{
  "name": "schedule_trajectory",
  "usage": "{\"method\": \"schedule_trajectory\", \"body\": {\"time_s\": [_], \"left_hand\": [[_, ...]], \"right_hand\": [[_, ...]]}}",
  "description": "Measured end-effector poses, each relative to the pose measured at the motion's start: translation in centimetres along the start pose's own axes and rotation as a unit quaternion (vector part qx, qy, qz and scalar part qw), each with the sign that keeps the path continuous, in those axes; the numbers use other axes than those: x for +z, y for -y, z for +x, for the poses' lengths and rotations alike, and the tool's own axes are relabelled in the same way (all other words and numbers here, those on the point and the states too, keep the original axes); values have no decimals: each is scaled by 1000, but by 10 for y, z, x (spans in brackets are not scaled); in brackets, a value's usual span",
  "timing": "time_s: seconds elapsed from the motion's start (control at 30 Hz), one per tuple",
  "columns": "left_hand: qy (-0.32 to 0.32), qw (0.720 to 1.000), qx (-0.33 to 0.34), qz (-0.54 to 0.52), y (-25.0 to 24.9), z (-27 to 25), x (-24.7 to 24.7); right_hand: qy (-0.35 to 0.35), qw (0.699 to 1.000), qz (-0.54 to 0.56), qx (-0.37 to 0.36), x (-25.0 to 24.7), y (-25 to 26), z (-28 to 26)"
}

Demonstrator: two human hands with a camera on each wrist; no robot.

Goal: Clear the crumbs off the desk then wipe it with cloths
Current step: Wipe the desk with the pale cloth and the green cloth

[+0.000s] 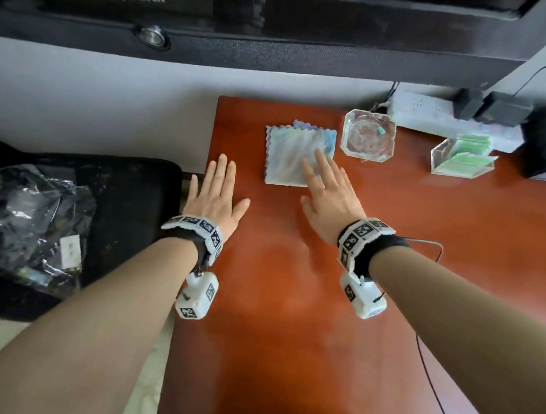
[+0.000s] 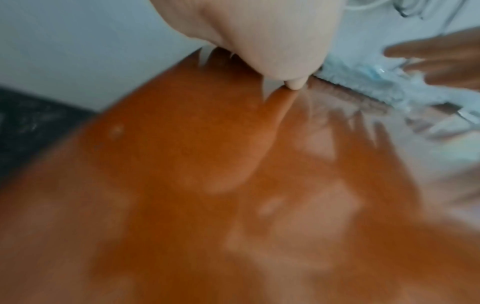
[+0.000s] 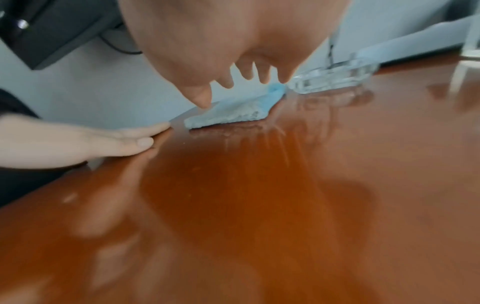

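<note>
Both hands hover flat over the red-brown desk (image 1: pixel 321 311), palms down. The left hand (image 1: pixel 214 194) sits at the desk's left edge, near the middle left of the head view, fingers straight and together, grasping nothing; in the right wrist view it seems to rest on or just above the edge, likely posed to catch or block crumbs there. The right hand (image 1: pixel 329 192) reaches toward the centre top, fingers spread and relaxed, their tips over the near right corner of the folded cloths (image 1: pixel 298 156). It holds nothing; whether the tips touch the fabric I cannot tell. The cloths lie stacked, pale blue, near the desk's far left corner, just beside a glass ashtray (image 1: pixel 368 134).

No crumbs can be made out on the glossy top, though both wrist views are blurred. My guess is the wiping step is about to start.

The lower half of the desk offers open room for strokes. To the upper right stand the ashtray, a clear card holder (image 1: pixel 460 154) and a power strip (image 1: pixel 440 117), which crowd the far edge. A thin cable (image 1: pixel 429 372) trails along the right side and could snag a wide sweep.
</note>
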State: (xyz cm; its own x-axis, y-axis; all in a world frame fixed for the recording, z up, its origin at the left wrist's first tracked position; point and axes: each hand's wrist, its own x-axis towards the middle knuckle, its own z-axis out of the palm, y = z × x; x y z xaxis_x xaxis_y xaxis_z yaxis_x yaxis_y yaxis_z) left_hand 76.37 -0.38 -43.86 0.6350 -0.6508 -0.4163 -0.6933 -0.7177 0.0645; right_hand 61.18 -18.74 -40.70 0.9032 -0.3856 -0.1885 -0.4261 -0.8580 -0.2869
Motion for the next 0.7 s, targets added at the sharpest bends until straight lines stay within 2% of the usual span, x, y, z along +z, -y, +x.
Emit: {"method": "schedule_trajectory", "body": {"time_s": [0.1, 0.23, 0.37, 0.53, 0.6, 0.7], "left_hand": [[40, 999, 17, -19, 3, 3, -4], [70, 997, 13, -14, 4, 8, -7], [74, 996, 17, -44, 6, 7, -3], [61, 995, 21, -72, 8, 7, 1], [61, 995, 22, -75, 9, 7, 1], [57, 995, 22, -78, 9, 8, 3]], "right_hand": [[62, 997, -48, 9, 17, 18, 27], [84, 991, -88, 58, 26, 36, 63], [111, 986, -124, 25, 5, 38, 106], [55, 986, -157, 9, -14, 49, 145], [32, 990, -136, -6, -6, 50, 151], [40, 995, -93, -13, 16, 49, 148]]}}
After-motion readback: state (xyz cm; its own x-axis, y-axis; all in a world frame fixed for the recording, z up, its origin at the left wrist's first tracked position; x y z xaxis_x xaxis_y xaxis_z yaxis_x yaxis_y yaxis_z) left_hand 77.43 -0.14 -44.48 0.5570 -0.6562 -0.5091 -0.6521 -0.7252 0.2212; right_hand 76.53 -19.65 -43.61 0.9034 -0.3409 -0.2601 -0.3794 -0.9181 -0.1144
